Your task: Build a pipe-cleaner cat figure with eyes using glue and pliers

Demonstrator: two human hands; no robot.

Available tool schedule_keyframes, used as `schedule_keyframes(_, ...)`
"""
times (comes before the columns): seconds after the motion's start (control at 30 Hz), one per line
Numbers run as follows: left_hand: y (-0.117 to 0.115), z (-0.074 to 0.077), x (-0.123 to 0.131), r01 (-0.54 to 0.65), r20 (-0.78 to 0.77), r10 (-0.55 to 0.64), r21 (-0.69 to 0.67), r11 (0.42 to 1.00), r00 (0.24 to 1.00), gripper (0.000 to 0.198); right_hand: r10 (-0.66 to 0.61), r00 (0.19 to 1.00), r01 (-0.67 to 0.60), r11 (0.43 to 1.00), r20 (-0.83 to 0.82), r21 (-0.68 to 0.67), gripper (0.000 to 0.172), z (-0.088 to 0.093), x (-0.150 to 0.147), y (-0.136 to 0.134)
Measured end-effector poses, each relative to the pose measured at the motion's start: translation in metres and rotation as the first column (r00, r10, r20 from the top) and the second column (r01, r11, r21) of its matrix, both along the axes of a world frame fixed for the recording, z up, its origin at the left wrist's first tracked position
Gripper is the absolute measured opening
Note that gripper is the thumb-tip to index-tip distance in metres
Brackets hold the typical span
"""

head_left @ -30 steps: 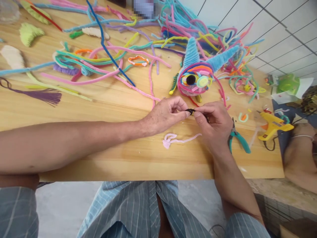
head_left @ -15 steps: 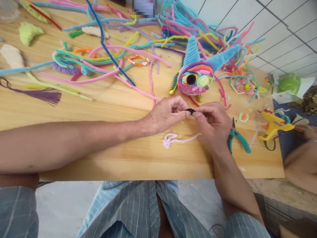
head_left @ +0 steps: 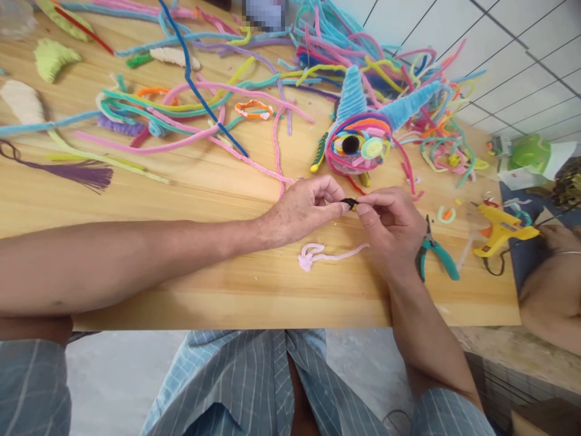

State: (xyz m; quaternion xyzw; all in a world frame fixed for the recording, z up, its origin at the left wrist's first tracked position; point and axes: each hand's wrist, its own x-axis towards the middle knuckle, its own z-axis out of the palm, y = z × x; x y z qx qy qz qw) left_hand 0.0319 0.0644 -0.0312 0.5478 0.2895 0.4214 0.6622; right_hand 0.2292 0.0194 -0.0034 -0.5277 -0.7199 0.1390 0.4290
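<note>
Between my fingertips sits a small black piece (head_left: 349, 203), which looks like a short coiled length of black pipe cleaner. My left hand (head_left: 306, 208) pinches its left end with thumb and forefinger. The thumb and forefinger of my right hand (head_left: 393, 224) close on its right end. Just beyond stands a round figure (head_left: 358, 148) wrapped in colourful pipe cleaners, with two blue pointed horns and a black-centred eye. A pale pink pipe cleaner (head_left: 313, 257) with a looped end lies on the table below my hands. Right of my right hand rest teal-handled pliers (head_left: 438, 254).
A yellow glue gun (head_left: 503, 230) lies at the table's right edge, near another person's arm (head_left: 556, 278). Loose pipe cleaners (head_left: 195, 97) spread over the left and back. A purple tassel (head_left: 77, 172) is at far left. Green-and-yellow-handled scissors (head_left: 320, 152) lie beside the figure.
Almost nothing differs. Both hands keep their pinch on the black piece, with only a tiny shift of the fingers.
</note>
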Motion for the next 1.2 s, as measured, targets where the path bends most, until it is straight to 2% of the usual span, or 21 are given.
schedule_keyframes(0.3, -0.0006, 0.0018, -0.0008, -0.007, 0.014, 0.006, 0.013, 1.0, 1.0, 0.022, 0.022, 0.999, -0.022, 1.0, -0.023, 0.0, 0.006, -0.0005, -0.0005, 0.0003)
schedule_keyframes(0.8, -0.0004, 0.0052, 0.0004, -0.002, 0.003, 0.002, -0.038, 0.999, 1.0, 0.02, 0.022, 0.999, -0.023, 0.999, -0.027, -0.045, 0.006, -0.0036, 0.0023, 0.0006)
schedule_keyframes(1.2, 0.0001, 0.0002, 0.0009, -0.007, -0.014, 0.007, 0.015, 1.0, 1.0, 0.018, 0.076, 0.997, -0.077, 0.995, -0.01, -0.066, 0.017, -0.0027, 0.0025, 0.0007)
